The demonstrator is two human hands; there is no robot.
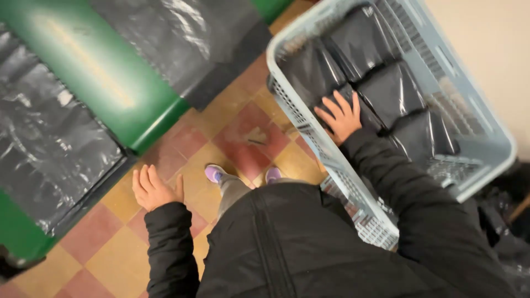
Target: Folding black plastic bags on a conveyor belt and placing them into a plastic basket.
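Note:
My right hand [340,116] lies flat, fingers spread, on black plastic-wrapped packets [389,91] packed inside a pale blue slatted crate [486,127]. It presses on a packet near the crate's left wall and grips nothing. My left hand [153,189] hangs free over the tiled floor, fingers loosely apart and empty, close to the green table's edge. Both arms wear black jacket sleeves.
A green table [105,77] covered partly by black plastic sheets [47,143] runs along the left. Red and yellow floor tiles [243,138] lie between it and the crate. My purple shoes [214,174] stand on the tiles. A beige wall [497,38] is at the right.

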